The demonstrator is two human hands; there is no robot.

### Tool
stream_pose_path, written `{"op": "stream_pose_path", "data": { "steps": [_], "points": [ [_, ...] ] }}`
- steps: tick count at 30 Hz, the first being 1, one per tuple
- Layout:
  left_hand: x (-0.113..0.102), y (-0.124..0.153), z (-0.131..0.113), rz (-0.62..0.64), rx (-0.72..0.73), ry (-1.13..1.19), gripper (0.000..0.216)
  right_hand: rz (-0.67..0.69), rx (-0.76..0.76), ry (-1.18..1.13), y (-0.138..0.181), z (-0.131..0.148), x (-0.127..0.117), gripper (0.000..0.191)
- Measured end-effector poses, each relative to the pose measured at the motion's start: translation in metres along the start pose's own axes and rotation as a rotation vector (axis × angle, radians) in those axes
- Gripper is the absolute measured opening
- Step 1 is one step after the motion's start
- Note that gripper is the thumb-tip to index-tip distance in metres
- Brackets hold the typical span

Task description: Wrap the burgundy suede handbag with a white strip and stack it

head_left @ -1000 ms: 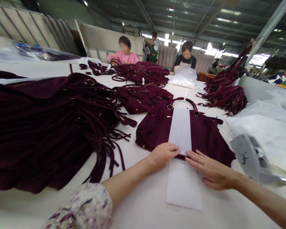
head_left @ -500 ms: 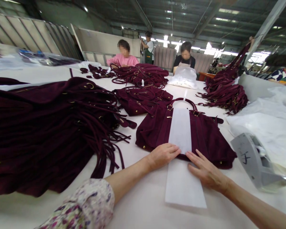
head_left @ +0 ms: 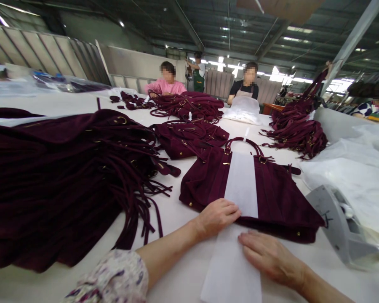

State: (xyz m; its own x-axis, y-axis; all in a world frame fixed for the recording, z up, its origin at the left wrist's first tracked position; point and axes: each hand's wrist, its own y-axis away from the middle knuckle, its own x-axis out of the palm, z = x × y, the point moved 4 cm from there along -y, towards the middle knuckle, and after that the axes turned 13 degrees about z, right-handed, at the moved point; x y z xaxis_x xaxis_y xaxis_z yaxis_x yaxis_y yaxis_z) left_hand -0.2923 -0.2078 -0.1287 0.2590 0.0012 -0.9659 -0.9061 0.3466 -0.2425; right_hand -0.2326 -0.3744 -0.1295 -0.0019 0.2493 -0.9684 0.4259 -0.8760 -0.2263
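While the left hand (head_left: 217,216) sits at the near edge of the maroon handbag (head_left: 202,181), the right hand (head_left: 273,254) is on the white strip's lower section (head_left: 232,269), just nearer than the bag. Left fingers bent, tips on the upper strip section (head_left: 242,181); thumb hidden, can't tell if pinching or just pressing. Right fingers extended, released, laid over the strip's right side, nothing clenched.

Handbag lies flat on the white table (head_left: 173,210), right of scene middle, handles to the far side, white wrap (head_left: 246,134) at the handle top. Upper strip runs near-far across the bag's face. Can't tell if both sections are one piece.

Left: big stack of maroon bags (head_left: 60,181), straps spilling right. More maroon bags (head_left: 192,139) just beyond the handbag, to its left. Right: grey tape dispenser (head_left: 337,223) beside the bag corner, white plastic sheeting (head_left: 350,164) beyond it. Far right: heap of maroon straps (head_left: 298,130). Far side: person in pink (head_left: 166,86), person in dark top (head_left: 244,88) behind a whitish plastic bag (head_left: 241,110).
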Motion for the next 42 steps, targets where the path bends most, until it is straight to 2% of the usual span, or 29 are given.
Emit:
{"op": "stream_pose_path", "data": {
  "steps": [3, 7, 10, 13, 19, 24, 28, 31, 33, 36, 39, 42],
  "points": [
    [0.001, 0.001, 0.002, 0.0, -0.007, 0.018, 0.024, -0.013, -0.002, -0.066, -0.003, 0.002, 0.001, 0.027],
    [0.0, 0.0, 0.001, 0.008, -0.001, 0.043, 0.025, 0.046, 0.038, -0.04, 0.0, -0.004, 0.009, 0.027],
    [-0.001, -0.001, 0.0, 0.018, -0.006, 0.047, 0.024, -0.015, 0.11, 0.0, 0.002, -0.008, 0.013, 0.034],
    [-0.003, 0.0, -0.001, 0.016, -0.007, 0.042, 0.024, -0.085, 0.091, -0.013, 0.001, -0.002, 0.014, 0.034],
    [-0.004, 0.001, -0.003, 0.026, 0.002, 0.075, 0.025, 0.008, 0.051, 0.006, -0.004, 0.002, 0.003, 0.03],
    [-0.007, 0.0, -0.003, 0.062, -0.046, 0.059, 0.026, -0.025, 0.294, 0.075, 0.004, -0.027, 0.004, 0.028],
    [-0.02, 0.012, -0.002, 0.095, -0.038, 0.118, 0.032, -0.079, 0.305, -0.011, 0.011, -0.034, 0.015, 0.028],
    [-0.033, 0.024, -0.006, 0.104, -0.001, 0.193, 0.038, -0.182, 0.357, -0.111, 0.014, -0.036, 0.012, 0.032],
    [-0.037, 0.029, -0.011, 0.109, 0.008, 0.217, 0.032, -0.231, 0.387, -0.179, 0.017, -0.034, 0.008, 0.03],
    [-0.034, 0.03, -0.022, 0.052, -0.006, 0.203, 0.011, -0.239, 0.434, -0.264, 0.025, -0.027, 0.003, 0.026],
    [-0.024, 0.029, -0.03, -0.054, -0.048, 0.212, 0.02, -0.224, 0.452, -0.294, 0.034, -0.018, 0.001, 0.025],
    [-0.017, 0.027, -0.032, -0.086, -0.129, 0.257, 0.023, -0.266, 0.447, -0.287, 0.038, -0.015, 0.001, 0.027]
  ]
}}
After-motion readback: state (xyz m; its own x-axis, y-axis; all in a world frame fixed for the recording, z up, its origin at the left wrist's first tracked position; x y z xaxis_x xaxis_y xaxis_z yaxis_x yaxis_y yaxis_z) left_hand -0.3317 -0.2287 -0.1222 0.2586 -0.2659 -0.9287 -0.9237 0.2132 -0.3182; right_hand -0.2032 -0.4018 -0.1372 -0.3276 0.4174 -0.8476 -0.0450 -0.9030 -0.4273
